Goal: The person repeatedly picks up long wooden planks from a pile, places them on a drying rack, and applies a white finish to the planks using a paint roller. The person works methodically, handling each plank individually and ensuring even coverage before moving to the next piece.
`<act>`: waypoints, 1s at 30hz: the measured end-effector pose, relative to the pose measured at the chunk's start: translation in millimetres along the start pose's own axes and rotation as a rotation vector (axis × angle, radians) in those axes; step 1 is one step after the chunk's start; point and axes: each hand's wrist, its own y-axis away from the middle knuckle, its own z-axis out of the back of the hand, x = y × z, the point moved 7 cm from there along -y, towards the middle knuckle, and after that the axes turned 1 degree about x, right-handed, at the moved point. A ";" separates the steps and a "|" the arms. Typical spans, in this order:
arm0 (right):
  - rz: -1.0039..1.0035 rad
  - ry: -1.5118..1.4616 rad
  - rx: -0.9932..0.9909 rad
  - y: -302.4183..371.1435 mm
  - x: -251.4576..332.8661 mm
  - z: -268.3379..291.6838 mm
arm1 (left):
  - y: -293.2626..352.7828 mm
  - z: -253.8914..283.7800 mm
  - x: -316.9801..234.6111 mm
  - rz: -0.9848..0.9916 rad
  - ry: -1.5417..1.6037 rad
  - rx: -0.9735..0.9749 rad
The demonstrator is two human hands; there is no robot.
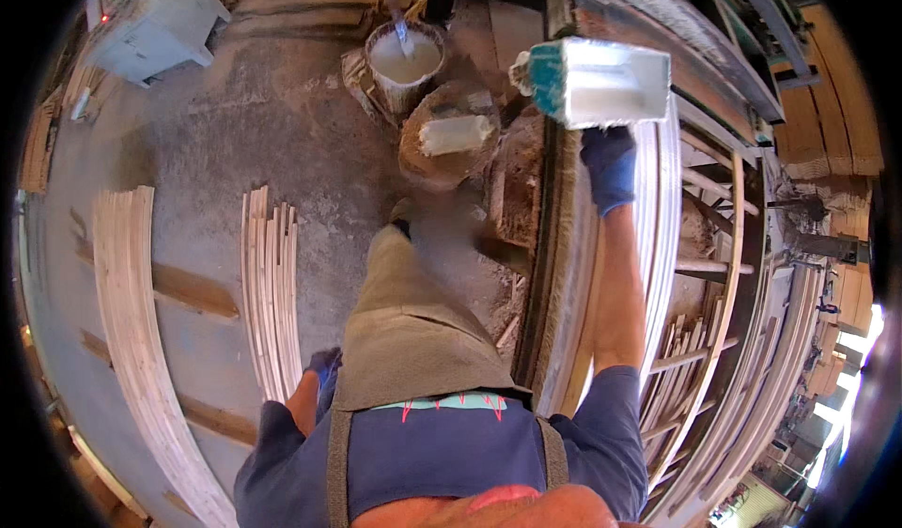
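Note:
My right arm reaches far forward. Its blue-gloved hand (609,166) is closed at the near edge of an open rectangular box (615,86), white inside with a teal end and a white-crusted knob; the fingertips are hidden under it. Beneath that hand run long white-coated wooden strips (660,199) along a bench. My left hand (324,364), also in a blue glove, hangs low beside my apron near a bundle of thin wooden strips (271,284); its fingers are too small and covered to read.
Ahead stands a bucket (406,82) of white liquid with a brush (404,39) in it. Nearer, a round stand (437,169) bears a white-caked block (456,135). Long boards (132,274) lie at left, a rack (695,368) at right. A grey cabinet (160,25) stands far left.

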 end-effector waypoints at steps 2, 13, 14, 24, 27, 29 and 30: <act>0.140 0.073 -0.038 4.6 -43.2 -75.5 | -20.9 -2.9 -53.9 -0.062 0.071 0.012; -0.268 0.102 0.330 69.2 -221.4 -322.2 | 4.1 70.4 -209.6 0.146 0.163 -0.057; -0.242 0.126 0.318 67.0 -219.9 -330.4 | 7.5 74.1 -204.0 0.169 0.132 -0.076; -0.287 0.458 0.517 70.0 -260.3 -397.4 | 7.3 83.1 -271.3 0.112 0.039 -0.038; -0.196 0.438 0.525 78.0 -274.7 -399.6 | -0.2 86.0 -293.5 0.036 0.013 -0.004; -0.235 0.405 0.590 63.9 -238.8 -388.4 | -17.4 98.4 -276.9 0.068 0.005 0.011; -0.273 0.391 0.617 58.1 -225.5 -386.3 | -18.9 99.3 -280.3 0.063 -0.004 0.007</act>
